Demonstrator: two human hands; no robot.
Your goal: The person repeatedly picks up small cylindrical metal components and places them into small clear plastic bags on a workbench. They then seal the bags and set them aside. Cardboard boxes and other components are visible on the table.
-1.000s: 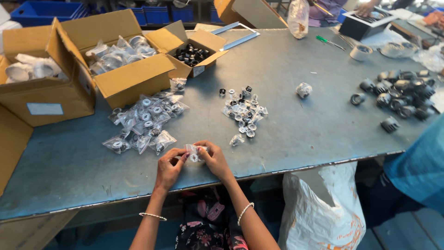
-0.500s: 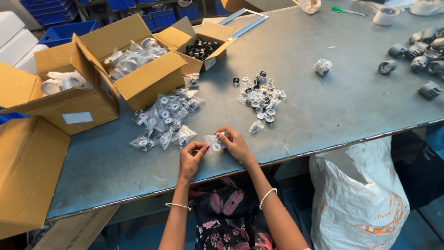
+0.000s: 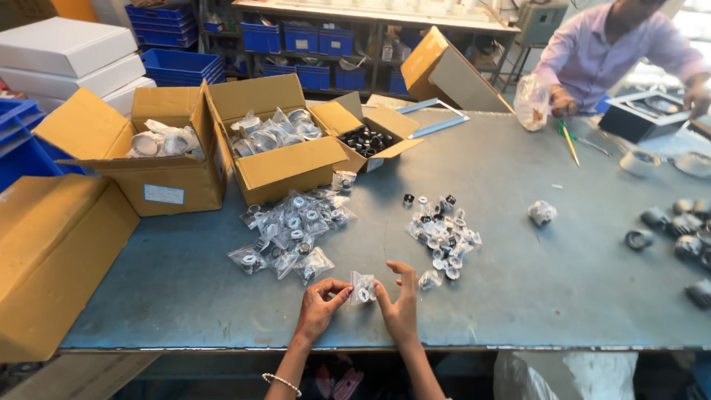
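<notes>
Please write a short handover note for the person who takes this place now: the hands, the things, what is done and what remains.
Left hand and right hand: both pinch one small clear bag with a ring inside, just above the table.
Done: a pile of filled bags lies left of the hands, in front of the open boxes.
Left: loose small parts lie to the right, and more black rings sit in the small box.

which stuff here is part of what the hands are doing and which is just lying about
In hand: small clear bag, left hand, right hand, pile of bagged parts, loose small parts.

Lying about: white boxes, blue bins, green-handled tool.
</notes>
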